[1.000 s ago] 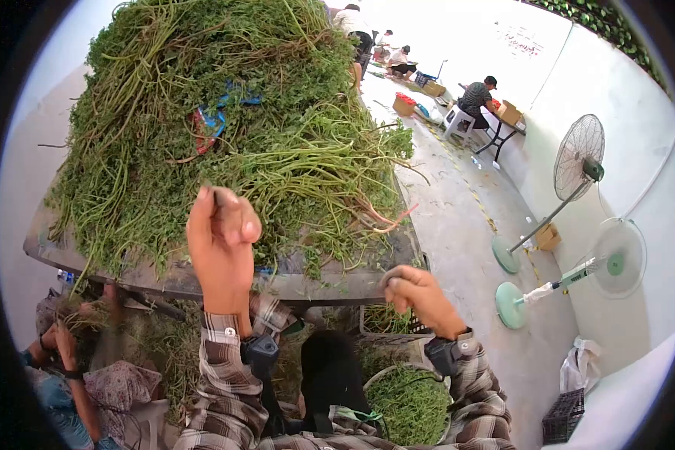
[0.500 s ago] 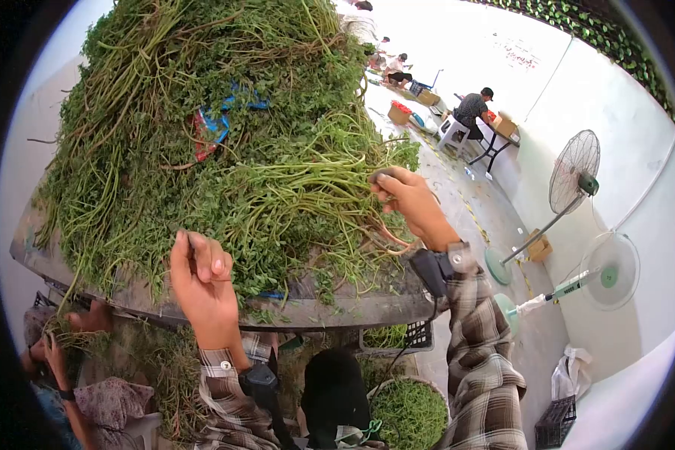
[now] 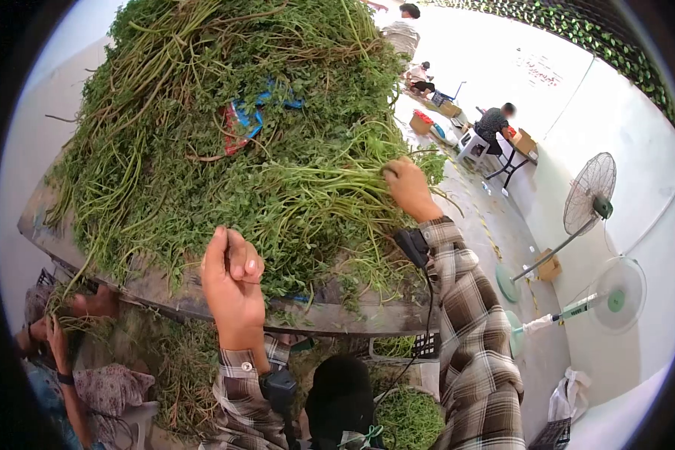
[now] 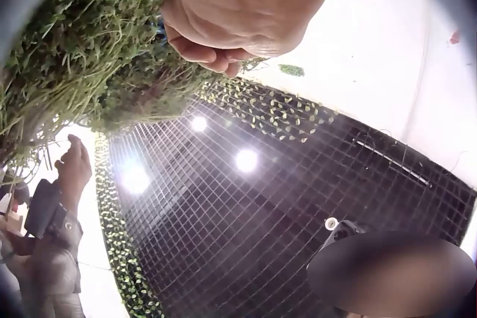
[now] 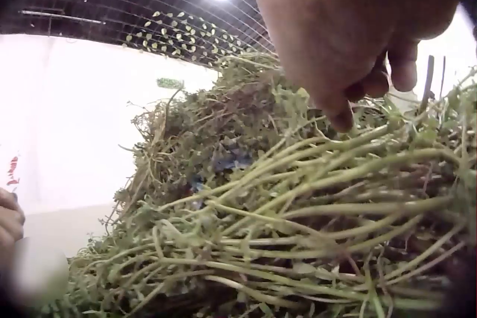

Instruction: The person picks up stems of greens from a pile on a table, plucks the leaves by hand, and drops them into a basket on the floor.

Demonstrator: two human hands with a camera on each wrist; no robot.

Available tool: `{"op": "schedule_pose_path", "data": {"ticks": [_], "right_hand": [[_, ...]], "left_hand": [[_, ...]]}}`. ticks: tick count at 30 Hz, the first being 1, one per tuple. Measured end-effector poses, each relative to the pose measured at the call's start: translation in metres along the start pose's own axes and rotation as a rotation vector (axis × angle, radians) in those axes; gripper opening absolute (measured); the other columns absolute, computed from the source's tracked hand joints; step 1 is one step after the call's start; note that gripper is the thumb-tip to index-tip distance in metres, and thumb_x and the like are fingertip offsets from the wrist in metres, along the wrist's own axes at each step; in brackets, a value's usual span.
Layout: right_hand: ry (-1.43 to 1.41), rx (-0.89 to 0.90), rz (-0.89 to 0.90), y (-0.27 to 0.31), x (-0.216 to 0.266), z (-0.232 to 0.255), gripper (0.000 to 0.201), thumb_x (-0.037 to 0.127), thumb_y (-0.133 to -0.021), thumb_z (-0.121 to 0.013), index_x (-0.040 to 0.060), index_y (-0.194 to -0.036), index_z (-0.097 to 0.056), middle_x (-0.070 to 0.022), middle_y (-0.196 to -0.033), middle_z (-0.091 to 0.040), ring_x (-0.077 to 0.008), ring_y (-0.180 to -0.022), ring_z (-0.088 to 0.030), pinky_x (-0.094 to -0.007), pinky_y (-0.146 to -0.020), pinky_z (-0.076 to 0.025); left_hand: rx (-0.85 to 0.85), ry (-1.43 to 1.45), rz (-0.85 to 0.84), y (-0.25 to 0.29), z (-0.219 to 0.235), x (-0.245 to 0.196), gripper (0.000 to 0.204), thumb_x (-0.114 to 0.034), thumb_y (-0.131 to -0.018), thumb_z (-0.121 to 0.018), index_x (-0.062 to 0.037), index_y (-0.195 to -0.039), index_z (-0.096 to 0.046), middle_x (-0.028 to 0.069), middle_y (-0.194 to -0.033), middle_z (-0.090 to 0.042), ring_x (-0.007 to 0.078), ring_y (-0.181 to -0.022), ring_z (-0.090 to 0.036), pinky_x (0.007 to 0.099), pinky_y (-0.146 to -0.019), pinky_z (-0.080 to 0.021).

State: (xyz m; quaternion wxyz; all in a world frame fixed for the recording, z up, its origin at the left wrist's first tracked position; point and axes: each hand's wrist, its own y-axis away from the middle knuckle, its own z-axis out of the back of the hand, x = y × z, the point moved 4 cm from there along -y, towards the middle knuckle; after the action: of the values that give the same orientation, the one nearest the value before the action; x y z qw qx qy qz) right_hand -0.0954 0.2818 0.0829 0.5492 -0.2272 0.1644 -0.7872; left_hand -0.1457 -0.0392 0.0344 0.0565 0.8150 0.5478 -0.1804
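A big heap of green leafy stems (image 3: 225, 150) covers a worn table (image 3: 315, 319). My right hand (image 3: 406, 186) reaches into the heap's right side, and its curled fingers close on a bunch of long stems (image 5: 298, 206). In the right wrist view the right hand (image 5: 343, 35) comes down on those stems from above. My left hand (image 3: 232, 289) is raised over the table's near edge, curled into a fist with the thumb against the fingers. I see nothing in it. The left wrist view shows the same curled left hand (image 4: 223, 12) beside the greens.
A blue and red wrapper (image 3: 247, 120) lies in the heap. A round basket of picked greens (image 3: 405, 420) and a crate (image 3: 405, 346) sit under the table. Another person's hands (image 3: 60, 330) work at lower left. Two standing fans (image 3: 589, 191) are on the right, and seated people (image 3: 495, 124) are behind.
My right hand rose from below the table edge up into the heap and now grips stems. My left hand stayed curled and shifted slightly right near the table edge.
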Motion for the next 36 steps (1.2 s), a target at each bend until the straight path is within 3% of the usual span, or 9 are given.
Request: {"op": "schedule_pose_path", "data": {"ticks": [5, 9, 16, 24, 27, 30, 32, 33, 36], "right_hand": [[-0.038, -0.005, 0.108, 0.004, 0.028, 0.031, 0.015, 0.012, -0.082, -0.051, 0.0021, -0.088, -0.06, -0.0151, -0.088, -0.053, -0.0339, -0.085, -0.054, -0.0421, -0.073, -0.044], [-0.024, -0.017, 0.097, 0.003, 0.014, 0.009, 0.022, 0.01, -0.08, -0.052, 0.0017, -0.099, -0.059, -0.0149, -0.101, -0.052, -0.0335, -0.093, -0.054, -0.0411, -0.079, -0.045], [0.024, -0.01, 0.004, 0.009, -0.003, -0.01, 0.02, 0.011, -0.079, -0.054, 0.0021, -0.096, -0.059, -0.0172, -0.099, -0.052, -0.0343, -0.09, -0.055, -0.0421, -0.077, -0.045], [-0.404, -0.442, -0.09, -0.003, 0.052, 0.099, 0.02, 0.019, -0.083, -0.057, 0.0001, -0.09, -0.061, -0.016, -0.075, -0.06, -0.0239, -0.065, -0.057, -0.0318, -0.062, -0.044], [-0.583, -0.531, 0.066, 0.012, 0.096, 0.133, 0.019, 0.018, -0.083, -0.058, 0.0011, -0.091, -0.061, -0.014, -0.072, -0.06, -0.019, -0.06, -0.055, -0.0286, -0.057, -0.042], [-0.303, -0.386, 0.198, 0.04, 0.137, 0.122, 0.015, 0.015, -0.081, -0.06, 0.0031, -0.09, -0.062, -0.0122, -0.074, -0.061, -0.0212, -0.061, -0.059, -0.0311, -0.056, -0.045], [-0.241, -0.318, 0.353, 0.061, 0.155, 0.099, 0.013, 0.014, -0.079, -0.061, 0.0051, -0.089, -0.062, -0.0117, -0.075, -0.061, -0.0252, -0.064, -0.06, -0.0333, -0.056, -0.048], [-0.195, -0.275, 0.415, 0.071, 0.16, 0.085, 0.013, 0.014, -0.078, -0.061, 0.0061, -0.09, -0.061, -0.0115, -0.075, -0.061, -0.0275, -0.066, -0.061, -0.0341, -0.057, -0.048], [-0.321, -0.173, 0.413, 0.096, 0.168, 0.057, 0.012, 0.012, -0.078, -0.06, 0.0067, -0.088, -0.058, -0.0114, -0.072, -0.059, -0.0293, -0.065, -0.059, -0.0353, -0.053, -0.047]], "left_hand": [[0.009, -0.04, 0.046, 0.003, -0.004, 0.007, 0.026, -0.02, -0.095, -0.042, -0.0057, -0.074, -0.048, -0.004, -0.051, -0.032, 0.0074, -0.05, -0.037, 0.0218, -0.045, -0.031], [0.019, -0.081, 0.01, 0.004, -0.006, 0.009, 0.026, -0.02, -0.095, -0.042, -0.0065, -0.073, -0.047, -0.0042, -0.051, -0.032, 0.0072, -0.05, -0.037, 0.022, -0.046, -0.031], [0.0, -0.104, 0.023, 0.006, -0.009, 0.006, 0.028, -0.02, -0.095, -0.041, -0.0081, -0.07, -0.044, -0.0048, -0.05, -0.032, 0.0068, -0.049, -0.037, 0.0227, -0.048, -0.03], [0.02, -0.098, 0.028, 0.006, -0.007, 0.01, 0.027, -0.02, -0.095, -0.041, -0.0075, -0.072, -0.045, -0.0046, -0.05, -0.032, 0.0075, -0.05, -0.036, 0.0229, -0.048, -0.03], [0.043, -0.135, 0.049, 0.007, -0.008, 0.012, 0.025, -0.021, -0.094, -0.043, -0.0059, -0.074, -0.048, -0.0043, -0.051, -0.033, 0.0077, -0.051, -0.037, 0.023, -0.048, -0.03], [0.228, -0.348, 0.157, 0.012, -0.016, 0.017, 0.022, -0.02, -0.091, -0.048, -0.0001, -0.087, -0.056, -0.0012, -0.06, -0.047, 0.0085, -0.058, -0.047, 0.0218, -0.051, -0.038], [0.311, -0.608, 0.197, 0.021, -0.031, 0.024, 0.03, -0.021, -0.089, -0.051, 0.0001, -0.111, -0.056, 0.0018, -0.08, -0.059, 0.0094, -0.077, -0.055, 0.0239, -0.065, -0.044], [0.337, -0.552, 0.235, 0.023, -0.033, 0.028, 0.037, -0.024, -0.089, -0.052, -0.0031, -0.12, -0.052, 0.0034, -0.1, -0.06, 0.0104, -0.093, -0.054, 0.0262, -0.08, -0.043], [0.374, -0.596, 0.182, 0.02, -0.031, 0.035, 0.042, -0.029, -0.091, -0.049, -0.0002, -0.122, -0.05, 0.0061, -0.112, -0.057, 0.0147, -0.103, -0.054, 0.0302, -0.089, -0.042]]}}
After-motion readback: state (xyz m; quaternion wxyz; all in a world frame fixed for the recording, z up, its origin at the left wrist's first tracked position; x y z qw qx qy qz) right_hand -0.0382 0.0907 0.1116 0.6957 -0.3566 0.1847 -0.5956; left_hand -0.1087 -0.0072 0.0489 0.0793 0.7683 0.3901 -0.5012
